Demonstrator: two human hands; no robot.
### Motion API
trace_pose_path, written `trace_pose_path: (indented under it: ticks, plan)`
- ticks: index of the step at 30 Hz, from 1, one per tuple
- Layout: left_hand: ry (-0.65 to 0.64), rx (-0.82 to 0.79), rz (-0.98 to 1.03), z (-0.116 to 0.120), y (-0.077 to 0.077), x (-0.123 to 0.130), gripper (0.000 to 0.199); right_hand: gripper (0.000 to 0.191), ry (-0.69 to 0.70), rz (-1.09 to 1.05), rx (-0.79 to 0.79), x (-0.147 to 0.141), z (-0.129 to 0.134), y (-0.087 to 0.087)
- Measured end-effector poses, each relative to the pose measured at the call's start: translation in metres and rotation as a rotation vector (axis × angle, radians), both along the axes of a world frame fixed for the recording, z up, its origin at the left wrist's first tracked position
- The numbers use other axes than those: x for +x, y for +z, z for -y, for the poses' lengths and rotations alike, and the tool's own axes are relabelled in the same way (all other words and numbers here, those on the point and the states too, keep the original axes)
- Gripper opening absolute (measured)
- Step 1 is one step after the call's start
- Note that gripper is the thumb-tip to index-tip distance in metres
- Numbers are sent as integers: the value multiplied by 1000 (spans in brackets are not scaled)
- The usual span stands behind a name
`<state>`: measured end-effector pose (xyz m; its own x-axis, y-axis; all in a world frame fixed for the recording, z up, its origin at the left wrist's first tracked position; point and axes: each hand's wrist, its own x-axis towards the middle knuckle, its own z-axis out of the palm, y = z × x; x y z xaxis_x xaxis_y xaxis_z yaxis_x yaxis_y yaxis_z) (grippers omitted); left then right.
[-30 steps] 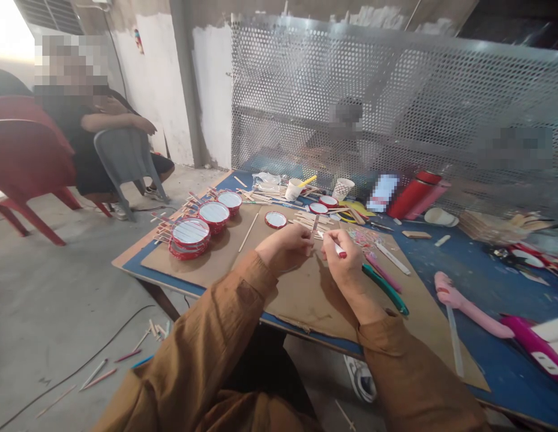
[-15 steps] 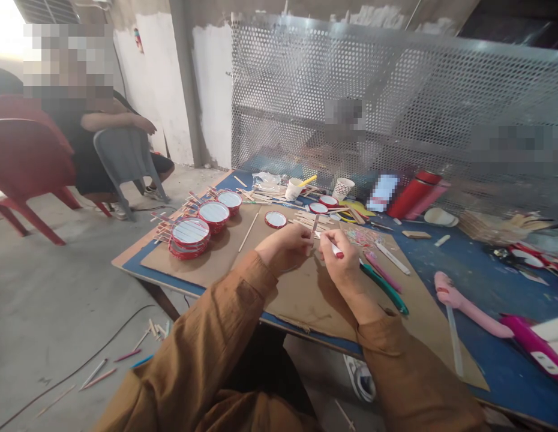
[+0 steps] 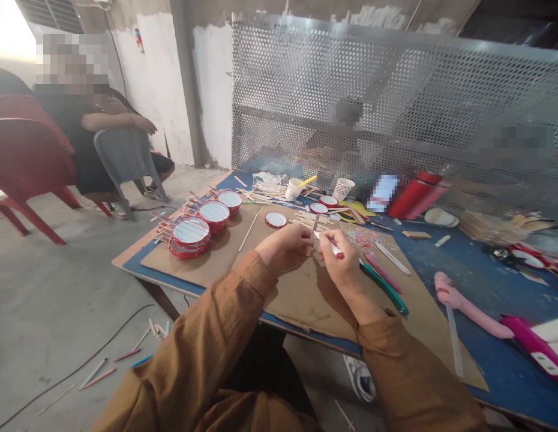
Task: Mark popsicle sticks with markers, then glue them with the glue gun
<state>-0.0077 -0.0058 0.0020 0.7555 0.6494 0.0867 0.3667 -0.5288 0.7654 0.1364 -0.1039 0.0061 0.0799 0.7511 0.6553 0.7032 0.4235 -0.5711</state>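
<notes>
My left hand (image 3: 293, 243) is closed on a small wooden stick (image 3: 315, 223), held upright above the cardboard (image 3: 301, 300). Just right of it, my right hand (image 3: 339, 255) grips a white marker with a red end (image 3: 336, 251), its tip at or close to the stick. Beyond my hands lie more flat wooden sticks (image 3: 306, 219) and a round red-rimmed piece (image 3: 276, 219). Stacks of red-rimmed rounds with sticks poking out (image 3: 190, 233) stand at the left of the cardboard.
Green-handled pliers (image 3: 387, 289) lie right of my hands, near a pink glue gun (image 3: 472, 312). Paper cups (image 3: 343, 188), a phone (image 3: 383, 193) and a red bottle (image 3: 414, 195) stand along the back by a perforated metal panel (image 3: 283, 72). A person sits at the left.
The marker tip has moved slightly left, closer to the stick. My left hand has hardly moved. The seated person's head and a hand have shifted a little.
</notes>
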Motion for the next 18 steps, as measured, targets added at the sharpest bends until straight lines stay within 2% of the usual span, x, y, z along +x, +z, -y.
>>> trace_pose_path:
  ticks: [8,13,18]
  plan:
    - [10,14,-13,-2,-3,1,22,16,-13,-5,16,1,-1,-1]
    - [-5,31,-22,0,1,0,22,15,-45,-2,25,1,-1,-1]
    - [14,19,-35,3,6,-1,21,17,0,-19,0,1,-1,-2]
